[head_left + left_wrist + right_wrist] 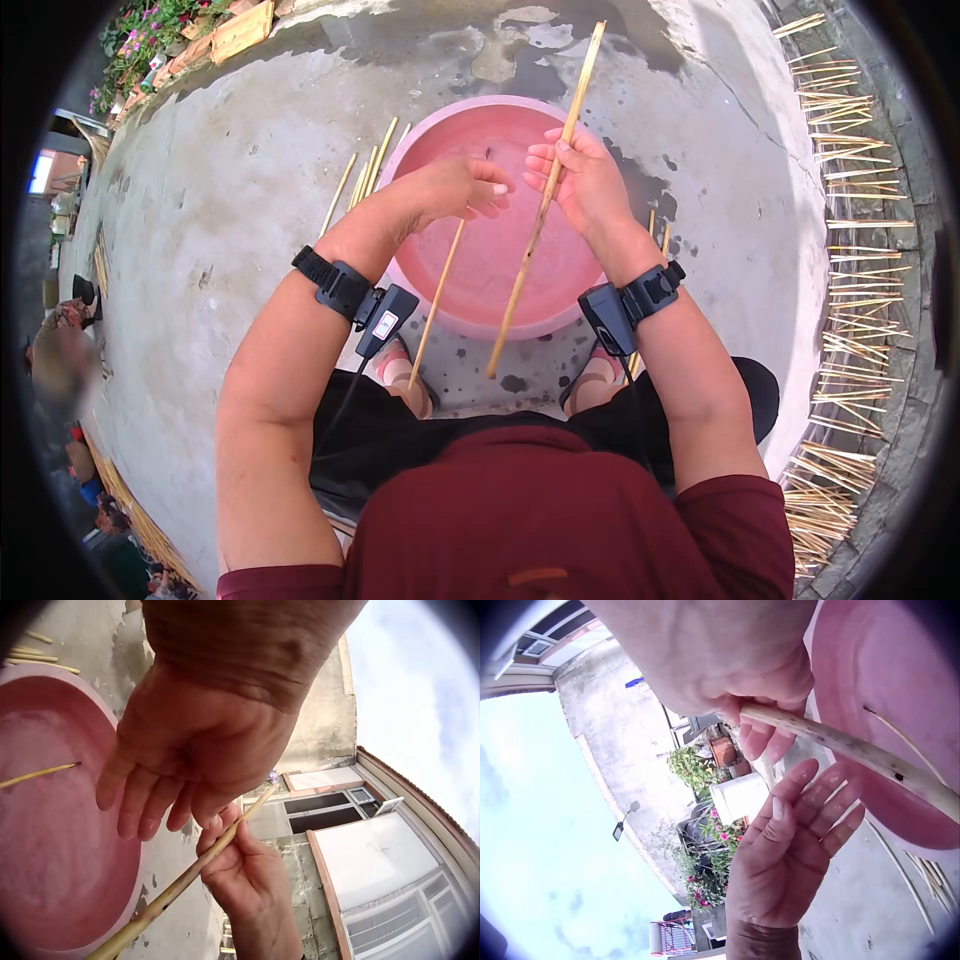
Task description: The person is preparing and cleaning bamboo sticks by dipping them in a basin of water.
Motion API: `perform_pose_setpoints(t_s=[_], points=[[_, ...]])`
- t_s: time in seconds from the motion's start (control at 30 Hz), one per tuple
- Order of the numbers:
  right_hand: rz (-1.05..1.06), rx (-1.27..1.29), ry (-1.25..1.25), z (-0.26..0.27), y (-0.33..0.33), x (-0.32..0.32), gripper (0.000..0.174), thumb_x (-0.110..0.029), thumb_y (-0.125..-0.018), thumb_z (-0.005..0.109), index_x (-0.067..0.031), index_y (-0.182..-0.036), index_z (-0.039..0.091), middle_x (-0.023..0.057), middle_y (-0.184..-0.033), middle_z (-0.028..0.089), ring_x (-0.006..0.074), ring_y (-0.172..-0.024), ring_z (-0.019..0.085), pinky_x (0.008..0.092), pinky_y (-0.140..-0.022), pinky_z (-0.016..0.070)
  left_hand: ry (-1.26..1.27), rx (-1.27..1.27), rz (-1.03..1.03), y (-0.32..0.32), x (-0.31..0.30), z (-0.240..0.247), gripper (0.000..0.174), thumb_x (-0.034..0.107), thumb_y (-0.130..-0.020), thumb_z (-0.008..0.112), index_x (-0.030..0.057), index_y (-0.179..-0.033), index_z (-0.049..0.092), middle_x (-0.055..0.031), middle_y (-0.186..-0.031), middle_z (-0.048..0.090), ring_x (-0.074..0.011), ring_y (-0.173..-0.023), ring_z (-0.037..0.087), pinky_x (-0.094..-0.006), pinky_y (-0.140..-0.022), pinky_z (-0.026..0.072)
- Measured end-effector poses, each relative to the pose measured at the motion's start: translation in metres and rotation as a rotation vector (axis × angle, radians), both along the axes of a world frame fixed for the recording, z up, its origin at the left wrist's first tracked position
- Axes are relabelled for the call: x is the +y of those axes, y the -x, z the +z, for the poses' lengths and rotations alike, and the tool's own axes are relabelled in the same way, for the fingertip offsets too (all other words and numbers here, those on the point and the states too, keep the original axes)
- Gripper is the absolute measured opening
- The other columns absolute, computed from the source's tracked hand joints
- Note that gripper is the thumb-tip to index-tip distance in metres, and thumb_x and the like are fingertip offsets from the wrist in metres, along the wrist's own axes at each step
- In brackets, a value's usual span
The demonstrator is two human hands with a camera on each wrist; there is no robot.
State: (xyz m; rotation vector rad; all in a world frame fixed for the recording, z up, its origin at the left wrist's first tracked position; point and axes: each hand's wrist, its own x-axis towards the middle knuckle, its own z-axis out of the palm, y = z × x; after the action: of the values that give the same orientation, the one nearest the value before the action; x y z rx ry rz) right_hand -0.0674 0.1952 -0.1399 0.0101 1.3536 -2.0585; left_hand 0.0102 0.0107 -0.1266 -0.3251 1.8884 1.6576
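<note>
left arm (268,400) reaches forward from eight o'clock, right arm (698,375) from four o'clock, both elbows bent; left hand (455,188), between eleven and twelve o'clock, has loose fingers toward three o'clock; right hand (582,180), near one o'clock, pinches between thumb and fingers, hands apart

Bright daylight, fisheye distortion, dark corners

We grip a long stick (169,896) in our right hand (251,889); our left hand (202,742) hangs near it. A thin stick (37,775) crosses the pink basin's (75,862) edge, other sticks (34,657) lying outside.
</note>
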Motion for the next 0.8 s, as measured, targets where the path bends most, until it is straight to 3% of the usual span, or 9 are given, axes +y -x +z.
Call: perform_pose_setpoints(t_s=[0.17,0.27,0.33,0.47,0.57,0.63,0.8], points=[[0.050,0.185,0.105,0.084,-0.013,0.006,0.016,-0.010,-0.096,0.042,-0.0028,-0.108,0.049,0.0149,-0.097,0.057,0.0227,-0.086,0.060,0.0386,-0.078,0.0540,-0.383,0.062,0.002,-0.053,0.053,0.046,0.025,0.010,-0.092,0.049,0.0046,-0.116,0.053,-0.0088,-0.099,0.062,-0.0184,-0.093,0.061,-0.0337,-0.083,0.0486],[0.105,0.259,0.126,0.109,-0.022,0.015,0.017,-0.012,-0.096,0.041,-0.0037,-0.109,0.048,0.0145,-0.095,0.058,0.0221,-0.085,0.061,0.0371,-0.078,0.0535,-0.450,0.139,0.080,-0.064,0.065,0.051,0.021,0.006,-0.092,0.046,0.0037,-0.112,0.052,-0.0075,-0.091,0.059,-0.0180,-0.086,0.061,-0.0336,-0.080,0.0512],[0.166,0.322,0.091,0.116,-0.026,0.017,0.017,-0.013,-0.097,0.041,-0.0044,-0.110,0.048,0.0137,-0.094,0.059,0.0209,-0.085,0.061,0.0346,-0.077,0.0527,-0.468,0.181,0.174,-0.065,0.075,0.058,0.018,0.006,-0.093,0.044,0.0041,-0.108,0.052,-0.0048,-0.083,0.056,-0.0156,-0.075,0.058,-0.0305,-0.070,0.0502],[0.134,0.315,-0.002,0.088,-0.009,0.023,0.017,-0.015,-0.097,0.041,-0.0062,-0.110,0.048,0.0117,-0.093,0.060,0.0179,-0.084,0.061,0.0299,-0.073,0.0498,-0.503,0.145,0.364,-0.066,0.083,0.048,0.015,0.009,-0.095,0.041,0.0056,-0.104,0.053,0.0001,-0.071,0.049,-0.0091,-0.053,0.043,-0.0225,-0.048,0.0376],[0.107,0.355,-0.123,0.072,-0.013,0.027,0.014,-0.017,-0.097,0.043,-0.0073,-0.106,0.049,0.0088,-0.091,0.060,0.0148,-0.080,0.059,0.0276,-0.068,0.0468,-0.480,0.118,0.463,-0.059,0.085,0.049,0.016,0.014,-0.097,0.038,0.0071,-0.097,0.052,0.0030,-0.062,0.040,-0.0054,-0.045,0.029,-0.0201,-0.041,0.0228],[0.110,0.522,-0.239,0.066,-0.019,0.023,0.014,-0.018,-0.097,0.043,-0.0076,-0.104,0.049,0.0063,-0.088,0.059,0.0127,-0.075,0.056,0.0268,-0.067,0.0450,-0.522,0.091,0.504,-0.053,0.085,0.049,0.017,0.018,-0.098,0.038,0.0085,-0.093,0.051,0.0036,-0.059,0.038,-0.0045,-0.044,0.027,-0.0199,-0.038,0.0206],[0.113,0.663,-0.309,0.041,-0.045,0.006,0.018,-0.020,-0.094,0.046,-0.0021,-0.094,0.051,0.0090,-0.075,0.058,0.0166,-0.065,0.057,0.0310,-0.060,0.0445,-0.630,0.014,0.615,-0.038,0.081,0.044,0.022,0.026,-0.098,0.038,0.0113,-0.086,0.048,0.0042,-0.054,0.034,-0.0049,-0.042,0.024,-0.0206,-0.036,0.0173]])
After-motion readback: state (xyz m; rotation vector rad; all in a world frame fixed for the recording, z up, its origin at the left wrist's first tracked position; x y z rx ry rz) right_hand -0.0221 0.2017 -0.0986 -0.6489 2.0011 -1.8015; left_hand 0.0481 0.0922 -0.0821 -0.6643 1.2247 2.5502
